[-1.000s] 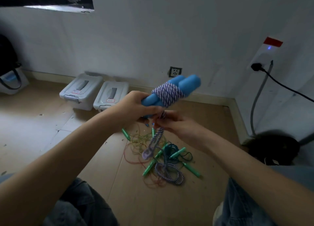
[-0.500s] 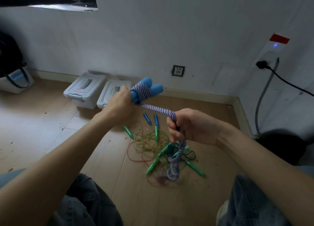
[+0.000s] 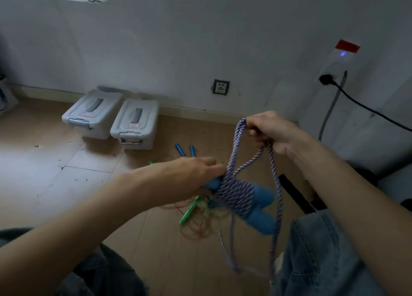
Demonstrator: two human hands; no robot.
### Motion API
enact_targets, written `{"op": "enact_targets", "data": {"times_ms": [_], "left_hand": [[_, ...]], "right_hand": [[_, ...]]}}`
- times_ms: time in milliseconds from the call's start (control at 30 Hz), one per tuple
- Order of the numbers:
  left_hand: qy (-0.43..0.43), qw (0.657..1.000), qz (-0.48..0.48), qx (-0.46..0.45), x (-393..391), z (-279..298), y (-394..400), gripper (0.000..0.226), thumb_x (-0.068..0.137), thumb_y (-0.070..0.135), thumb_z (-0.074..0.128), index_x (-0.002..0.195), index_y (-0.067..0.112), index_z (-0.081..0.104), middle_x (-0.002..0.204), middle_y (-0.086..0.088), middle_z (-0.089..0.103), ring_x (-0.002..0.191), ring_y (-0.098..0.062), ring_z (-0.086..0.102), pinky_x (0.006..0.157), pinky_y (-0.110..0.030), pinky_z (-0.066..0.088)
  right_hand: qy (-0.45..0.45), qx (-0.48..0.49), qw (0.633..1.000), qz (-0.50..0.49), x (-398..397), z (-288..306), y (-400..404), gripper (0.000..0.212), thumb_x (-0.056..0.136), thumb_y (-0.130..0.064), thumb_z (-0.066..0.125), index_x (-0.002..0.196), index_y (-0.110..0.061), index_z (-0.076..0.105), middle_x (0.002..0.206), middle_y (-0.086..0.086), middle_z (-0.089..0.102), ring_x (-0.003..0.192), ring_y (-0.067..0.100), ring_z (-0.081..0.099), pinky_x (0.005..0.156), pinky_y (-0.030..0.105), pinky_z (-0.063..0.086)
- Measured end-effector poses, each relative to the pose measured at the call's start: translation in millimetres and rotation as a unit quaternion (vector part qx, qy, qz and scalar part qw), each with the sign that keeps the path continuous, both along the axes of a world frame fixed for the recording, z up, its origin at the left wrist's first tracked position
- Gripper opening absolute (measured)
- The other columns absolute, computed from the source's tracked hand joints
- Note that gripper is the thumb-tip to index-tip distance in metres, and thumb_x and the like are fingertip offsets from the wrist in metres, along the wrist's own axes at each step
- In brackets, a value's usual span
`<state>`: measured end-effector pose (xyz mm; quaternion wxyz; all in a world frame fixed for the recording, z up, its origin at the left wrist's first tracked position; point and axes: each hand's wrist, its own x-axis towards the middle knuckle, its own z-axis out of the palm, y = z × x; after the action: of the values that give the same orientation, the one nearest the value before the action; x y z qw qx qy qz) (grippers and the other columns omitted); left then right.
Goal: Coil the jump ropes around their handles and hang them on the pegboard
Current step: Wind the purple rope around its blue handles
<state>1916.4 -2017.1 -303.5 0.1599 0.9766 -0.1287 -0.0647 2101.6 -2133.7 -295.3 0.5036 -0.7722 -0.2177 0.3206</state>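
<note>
step: coiling purple-and-white braided jump rope (image 3: pixel 236 193) round its blue foam handles (image 3: pixel 260 209) | left hand (image 3: pixel 191 173) grips the handles low over the floor | right hand (image 3: pixel 269 131) clamps a raised slack loop | next: lay it tight beside existing turns

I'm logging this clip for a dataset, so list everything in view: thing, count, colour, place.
Striped rope: one, purple and white, partly coiled round the blue handles, loose loop rising to the right hand.
Blue handles: two, blue, held side by side above the floor.
Rope pile: several thin ropes, green, red and yellowish, on the floor.
Small blue handles: two, on the floor behind the pile.
Storage boxes: two, grey, lidded, against the wall.
Wall socket: one, low on the wall.
Black cable: one, plugged in at right.
Left hand: grip on the handles' end.
Right hand: grip on the rope loop.
</note>
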Motion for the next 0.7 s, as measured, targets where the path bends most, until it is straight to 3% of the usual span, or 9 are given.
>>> {"op": "enact_targets", "data": {"times_ms": [67,133,200,233,300,400,467,567,700], "left_hand": [[-0.117,0.989,0.003,-0.094,-2,18,3,0.031,0.085,0.018,0.056,0.113,0.007,0.049,0.090,0.021,0.043,0.078,0.006,0.053,0.077,-0.001,0.039],[-0.206,0.967,0.022,-0.146,-4,32,7,0.030,0.084,0.025,0.050,0.109,0.008,0.045,0.085,0.025,0.041,0.078,0.016,0.052,0.068,0.005,0.038],[-0.253,0.951,0.031,-0.173,-4,39,13,0.038,0.085,0.026,0.050,0.120,0.020,0.036,0.091,0.022,0.045,0.081,0.016,0.052,0.071,0.003,0.040],[-0.260,0.947,0.044,-0.184,-3,38,16,0.046,0.086,0.024,0.053,0.126,0.026,0.030,0.096,0.022,0.046,0.081,0.016,0.052,0.073,0.001,0.042],[-0.247,0.942,0.089,-0.208,-1,34,23,0.051,0.086,0.016,0.058,0.127,0.031,0.031,0.103,0.021,0.049,0.080,0.014,0.054,0.071,-0.002,0.044],[-0.167,0.906,0.191,-0.338,3,27,32,0.031,0.083,0.010,0.062,0.108,0.025,0.051,0.091,0.011,0.059,0.067,0.003,0.062,0.056,-0.009,0.048],[-0.127,0.874,0.248,-0.398,6,25,34,0.017,0.083,0.013,0.062,0.090,0.026,0.054,0.081,0.006,0.060,0.061,0.003,0.063,0.050,-0.010,0.047],[-0.097,0.846,0.280,-0.443,11,22,32,0.015,0.083,0.015,0.061,0.083,0.028,0.055,0.076,0.005,0.062,0.056,0.002,0.063,0.048,-0.010,0.047],[-0.028,0.784,0.282,-0.552,9,29,34,0.010,0.084,0.015,0.059,0.090,0.023,0.060,0.071,0.007,0.068,0.062,-0.003,0.066,0.052,-0.013,0.050]], "right_hand": [[-0.018,-0.045,0.999,0.011,5,-3,-7,0.049,0.085,-0.005,0.048,0.039,-0.017,0.057,0.039,-0.007,0.042,0.034,0.007,0.032,0.035,0.016,0.030],[-0.046,-0.079,0.995,0.029,10,-14,-18,0.036,0.090,-0.006,0.048,0.060,-0.021,0.059,0.060,-0.004,0.053,0.056,0.013,0.053,0.058,0.025,0.048],[0.133,-0.022,0.990,0.044,7,-25,-25,0.029,0.097,-0.011,0.038,0.073,-0.015,0.053,0.070,0.001,0.055,0.060,0.015,0.056,0.060,0.025,0.049],[0.199,-0.040,0.973,0.108,0,-26,-24,0.032,0.097,-0.016,0.035,0.071,-0.014,0.054,0.065,0.000,0.054,0.050,0.011,0.051,0.050,0.021,0.046],[0.164,-0.123,0.949,0.239,-15,-30,-16,0.034,0.089,-0.017,0.041,0.061,-0.014,0.061,0.061,0.001,0.057,0.047,0.009,0.049,0.049,0.020,0.041],[0.023,-0.100,0.954,0.281,-34,-26,-4,0.024,0.086,-0.008,0.053,0.087,-0.023,0.071,0.098,0.001,0.069,0.090,0.011,0.063,0.079,0.027,0.046],[0.050,0.018,0.960,0.274,-40,-28,0,0.032,0.084,-0.001,0.059,0.109,-0.022,0.062,0.112,-0.004,0.065,0.109,0.008,0.059,0.088,0.023,0.048],[0.076,0.128,0.964,0.222,-55,-28,6,0.024,0.082,-0.005,0.061,0.105,-0.009,0.062,0.095,-0.001,0.068,0.094,0.011,0.065,0.083,0.022,0.050],[-0.118,0.120,0.975,0.147,-63,-17,13,0.008,0.092,-0.003,0.051,0.094,0.001,0.058,0.070,0.002,0.056,0.061,0.006,0.056,0.063,0.015,0.045]]}}
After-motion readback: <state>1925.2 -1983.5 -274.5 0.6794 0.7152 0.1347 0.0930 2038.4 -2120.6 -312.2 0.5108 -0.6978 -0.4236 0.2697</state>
